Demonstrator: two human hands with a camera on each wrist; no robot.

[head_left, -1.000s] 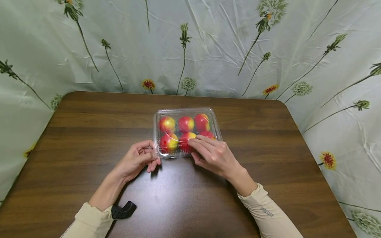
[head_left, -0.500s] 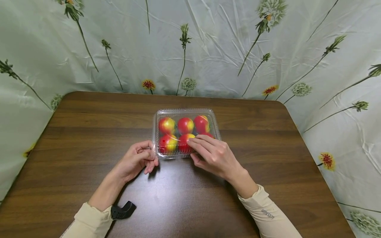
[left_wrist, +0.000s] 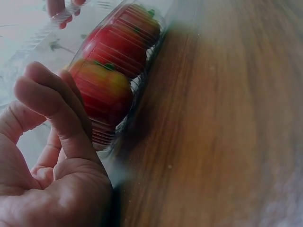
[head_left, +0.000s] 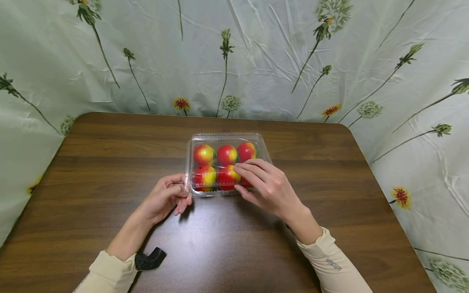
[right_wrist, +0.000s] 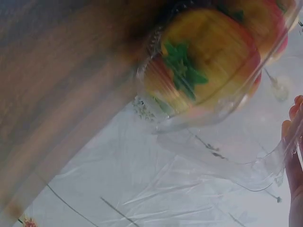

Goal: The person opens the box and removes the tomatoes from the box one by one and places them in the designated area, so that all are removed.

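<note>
A clear plastic clamshell box (head_left: pixel 227 137) holding several red-and-yellow fruits (head_left: pixel 204 154) sits mid-table. My left hand (head_left: pixel 166 197) has curled fingers pinching the box's near left corner; the left wrist view shows those fingers (left_wrist: pixel 57 113) against the ribbed box wall (left_wrist: pixel 113 127). My right hand (head_left: pixel 269 185) lies over the lid's near right part, fingers on top and thumb at the front edge. In the right wrist view the clear lid (right_wrist: pixel 227 156) stands slightly raised above a fruit (right_wrist: pixel 208 61), with fingertips (right_wrist: pixel 294 142) on its edge.
The dark wooden table (head_left: pixel 110 162) spreads wide on both sides of the box. A floral plastic sheet (head_left: pixel 256 61) hangs behind it and along both sides. A small black object (head_left: pixel 150 260) lies by my left sleeve.
My right fingers have slid a little farther over the lid. The box has shifted slightly to the left. My left hand has stayed at the corner.
</note>
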